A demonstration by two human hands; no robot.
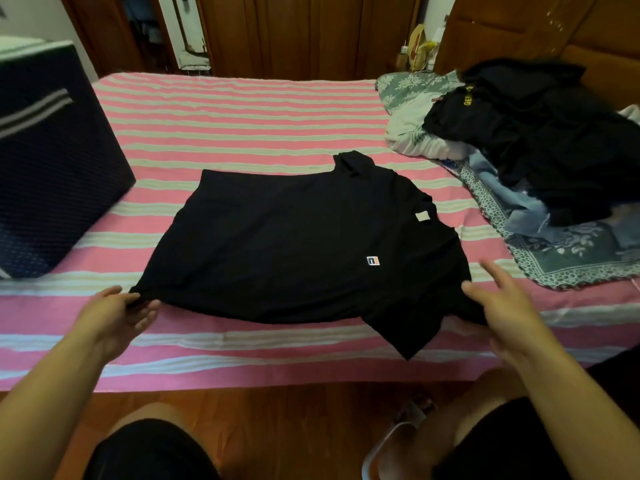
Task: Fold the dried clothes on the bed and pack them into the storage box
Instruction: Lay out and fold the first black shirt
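Pink-and-cream striped bedding covered the bed (pixel 242 126) that filled the room in front of you, with dark wooden wardrobe doors (pixel 294 32) behind it at twelve o'clock. You had a black T-shirt (pixel 298 244) spread flat across the near middle of the bed, its collar turned toward three o'clock, a small pale label at the neck and a small square logo on the chest. Your left hand (pixel 117 315) pinched the hem corner of the shirt at about eight o'clock, thumb on top and fingers curled under the cloth. Your right hand (pixel 502 306) gripped the shirt's near shoulder at about four o'clock, thumb over the fabric, with the first fingers stretched out loosely above it. The dark blue storage box (pixel 52 161) stood on the bed at ten o'clock, well apart from the shirt. At two o'clock lay a heap of dark clothes (pixel 540 133) on top of a floral blanket (pixel 571 251) and a pale pillow (pixel 412 116).
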